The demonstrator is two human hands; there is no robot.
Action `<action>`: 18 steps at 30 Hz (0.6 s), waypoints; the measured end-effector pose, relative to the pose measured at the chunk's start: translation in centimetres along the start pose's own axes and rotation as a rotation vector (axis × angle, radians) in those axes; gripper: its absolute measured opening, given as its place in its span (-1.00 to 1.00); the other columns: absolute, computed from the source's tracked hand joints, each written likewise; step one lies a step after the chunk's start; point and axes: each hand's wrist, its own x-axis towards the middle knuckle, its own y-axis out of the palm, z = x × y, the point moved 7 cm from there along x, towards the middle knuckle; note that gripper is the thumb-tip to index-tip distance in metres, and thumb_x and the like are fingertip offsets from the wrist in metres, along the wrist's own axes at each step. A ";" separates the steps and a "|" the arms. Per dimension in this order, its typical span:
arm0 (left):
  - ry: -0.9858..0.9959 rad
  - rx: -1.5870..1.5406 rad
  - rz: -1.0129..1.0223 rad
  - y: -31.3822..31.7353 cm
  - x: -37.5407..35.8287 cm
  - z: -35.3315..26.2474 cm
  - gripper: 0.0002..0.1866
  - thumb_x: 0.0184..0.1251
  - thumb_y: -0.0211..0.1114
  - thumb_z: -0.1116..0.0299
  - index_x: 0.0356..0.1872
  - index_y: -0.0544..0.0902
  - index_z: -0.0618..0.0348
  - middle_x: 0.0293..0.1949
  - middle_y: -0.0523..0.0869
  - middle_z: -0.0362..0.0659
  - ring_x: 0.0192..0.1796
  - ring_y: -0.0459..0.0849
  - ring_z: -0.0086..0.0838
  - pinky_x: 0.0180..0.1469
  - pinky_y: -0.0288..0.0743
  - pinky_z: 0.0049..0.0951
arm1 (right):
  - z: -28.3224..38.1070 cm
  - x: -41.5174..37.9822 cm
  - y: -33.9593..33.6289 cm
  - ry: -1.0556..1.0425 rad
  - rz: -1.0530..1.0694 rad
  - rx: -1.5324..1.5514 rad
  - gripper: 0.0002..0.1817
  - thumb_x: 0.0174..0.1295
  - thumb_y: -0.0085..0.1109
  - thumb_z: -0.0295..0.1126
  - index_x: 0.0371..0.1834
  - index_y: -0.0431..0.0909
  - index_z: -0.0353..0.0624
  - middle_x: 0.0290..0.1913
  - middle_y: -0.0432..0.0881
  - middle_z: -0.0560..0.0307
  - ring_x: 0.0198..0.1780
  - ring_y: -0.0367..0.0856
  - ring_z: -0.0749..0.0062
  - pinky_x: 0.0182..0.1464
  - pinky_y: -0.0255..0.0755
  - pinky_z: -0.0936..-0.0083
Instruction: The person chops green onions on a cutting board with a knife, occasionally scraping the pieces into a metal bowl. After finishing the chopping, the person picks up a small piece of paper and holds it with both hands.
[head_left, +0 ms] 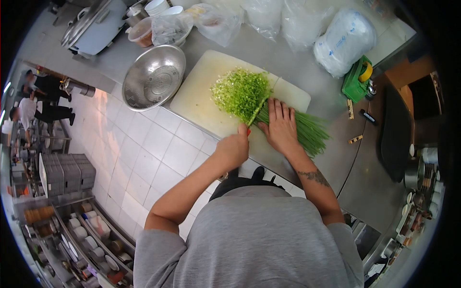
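Observation:
A knife (258,111) with a bit of red at its handle lies across the greens at a slant, its blade partly covered by green bits. My left hand (234,149) is closed around the handle at the near edge of the white cutting board (193,96). My right hand (280,126) lies over a bundle of long green stalks (309,133), pressing it on the board just right of the blade, its fingers stretched out and close together. Left of the blade sits a heap of finely chopped greens (240,91).
A perforated metal bowl (154,78) stands left of the board. Plastic bags (213,21) and a green tape dispenser (354,79) are behind. A marker (368,116) and clips (355,139) lie at the right. Other people (43,110) stand far off at the left.

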 end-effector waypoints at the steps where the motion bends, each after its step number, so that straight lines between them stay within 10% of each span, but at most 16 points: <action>1: 0.031 -0.005 -0.027 0.0 1.1 -0.1 -0.70 0.30 0.13 0.40 -0.07 0.26 0.32 -0.46 0.66 0.28 -0.36 0.66 0.22 -0.26 0.52 0.10 | 0.0 0.1 -0.1 0.005 0.008 -0.002 -0.11 0.29 0.13 -0.02 0.50 -0.01 -0.36 0.38 0.23 -0.24 0.40 0.17 -0.13 0.41 -0.01 -0.11; 18: 0.041 -0.123 -0.046 -3.6 -2.8 -0.7 -0.70 0.40 0.11 0.34 -0.10 0.24 0.33 -0.53 0.62 0.31 -0.41 0.64 0.23 -0.33 0.47 0.11 | -0.6 -0.5 -0.1 -0.002 0.014 0.066 0.10 0.19 0.21 0.13 0.54 -0.19 -0.34 0.45 0.11 -0.28 0.48 0.05 -0.14 0.47 -0.12 -0.10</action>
